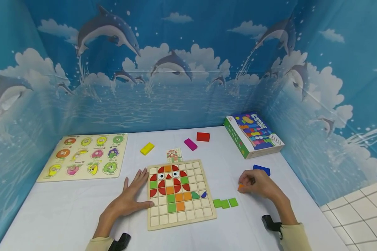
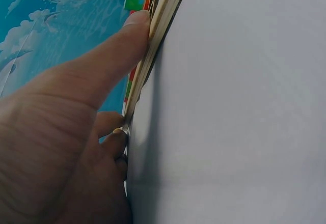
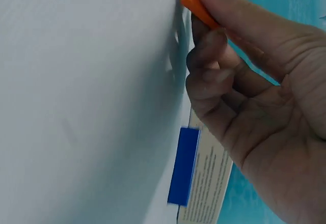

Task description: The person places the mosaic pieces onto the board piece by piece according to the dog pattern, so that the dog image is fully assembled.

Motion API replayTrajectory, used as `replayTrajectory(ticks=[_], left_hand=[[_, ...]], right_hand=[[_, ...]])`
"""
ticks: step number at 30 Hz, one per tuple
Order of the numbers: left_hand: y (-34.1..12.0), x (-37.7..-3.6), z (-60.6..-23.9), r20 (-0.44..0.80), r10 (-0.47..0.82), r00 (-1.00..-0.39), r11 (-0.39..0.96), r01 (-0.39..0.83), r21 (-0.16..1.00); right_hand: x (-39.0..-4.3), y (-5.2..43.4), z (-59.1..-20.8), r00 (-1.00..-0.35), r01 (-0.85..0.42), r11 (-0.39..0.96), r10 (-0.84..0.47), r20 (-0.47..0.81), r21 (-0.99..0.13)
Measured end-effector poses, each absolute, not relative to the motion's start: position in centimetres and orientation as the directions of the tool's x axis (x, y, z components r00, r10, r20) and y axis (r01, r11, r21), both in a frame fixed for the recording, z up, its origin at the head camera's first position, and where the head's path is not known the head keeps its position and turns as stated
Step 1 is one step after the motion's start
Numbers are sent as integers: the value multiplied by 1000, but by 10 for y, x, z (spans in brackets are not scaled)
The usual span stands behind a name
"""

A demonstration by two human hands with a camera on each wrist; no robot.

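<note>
On the white table lies a gridded wooden board (image 1: 194, 223) with red, green and orange tiles set in an owl-like pattern. My left hand (image 1: 128, 198) rests at its left side, fingers spread, with the thumb (image 2: 114, 51) touching the board's edge. Off to the right of the board, my right hand (image 1: 257, 183) pinches an orange block (image 3: 198, 5) between thumb and fingers, close to the tabletop. Several green square tiles (image 1: 225, 203) lie between the board and that hand. A green quarter-round tile (image 1: 195, 195) and a blue piece (image 1: 203, 194) sit on the board.
A pattern card (image 1: 174, 155) touches the board's top edge. Behind it lie yellow (image 1: 147, 149), magenta (image 1: 190, 144) and red (image 1: 203, 136) blocks. A fruit puzzle board (image 1: 91, 157) is at left; a game box (image 1: 252, 136) and blue block (image 1: 261, 169) are at right.
</note>
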State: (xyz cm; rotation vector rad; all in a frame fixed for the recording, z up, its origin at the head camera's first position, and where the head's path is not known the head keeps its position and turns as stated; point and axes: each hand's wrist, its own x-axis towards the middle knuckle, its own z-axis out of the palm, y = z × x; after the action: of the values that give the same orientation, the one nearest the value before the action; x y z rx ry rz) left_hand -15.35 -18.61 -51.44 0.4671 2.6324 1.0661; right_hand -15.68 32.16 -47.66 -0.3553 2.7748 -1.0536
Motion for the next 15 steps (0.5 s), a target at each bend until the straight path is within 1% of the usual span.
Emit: replayTrajectory(ticks=[4, 7, 11, 15], left_hand=[[-186, -154, -514, -122, 385, -915, 679, 191, 709], [-186, -155, -513, -124, 381, -916, 674, 183, 716], [-186, -155, -514, -121, 380, -917, 668, 181, 722], [-186, -155, -516, -127, 394, -910, 668, 189, 719]], right_hand=[[-162, 309, -471, -941, -228, 651, -339, -9, -724], [-165, 291, -466, -913, -252, 574, -407, -4, -779], [-167, 259, -465, -869, -262, 478, -494, -11, -838], [-166, 225, -469, -832, -260, 395, -554, -4, -881]])
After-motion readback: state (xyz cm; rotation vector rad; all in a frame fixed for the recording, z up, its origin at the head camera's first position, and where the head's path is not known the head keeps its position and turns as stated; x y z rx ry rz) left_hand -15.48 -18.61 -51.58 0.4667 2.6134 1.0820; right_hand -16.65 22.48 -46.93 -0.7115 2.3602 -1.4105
